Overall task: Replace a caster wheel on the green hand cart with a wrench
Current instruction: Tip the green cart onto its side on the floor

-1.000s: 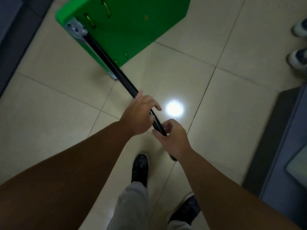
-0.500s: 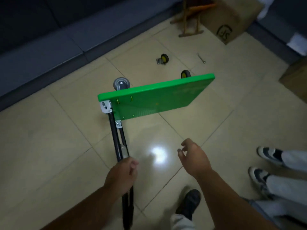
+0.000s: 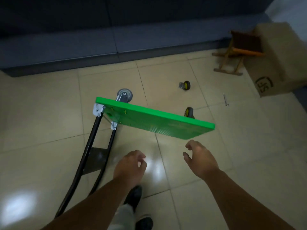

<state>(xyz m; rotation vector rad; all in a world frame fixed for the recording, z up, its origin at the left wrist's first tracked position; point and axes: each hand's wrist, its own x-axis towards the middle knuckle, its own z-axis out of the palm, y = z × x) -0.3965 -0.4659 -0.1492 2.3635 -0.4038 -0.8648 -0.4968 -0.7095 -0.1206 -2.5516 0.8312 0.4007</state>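
— On the floor, far left: what worries you?
— Black tube handle (image 3: 93,130) and the flat, smooth green cart (image 3: 157,123) stand tilted and unheld. It could topple on glossy tile.
— Hands?
— Slack grip, empty: left hand (image 3: 131,165), right hand (image 3: 201,160). Beyond lie the spare round wheel (image 3: 185,85) and the thin steel wrench (image 3: 226,100).

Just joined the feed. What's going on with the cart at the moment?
A person stands over the green hand cart, which is tipped up with its top facing them and its black handle reaching back toward their feet. The left hand and right hand hold nothing; both hover loosely curled just short of the deck. A loose caster wheel and the wrench lie untouched on the floor beyond.
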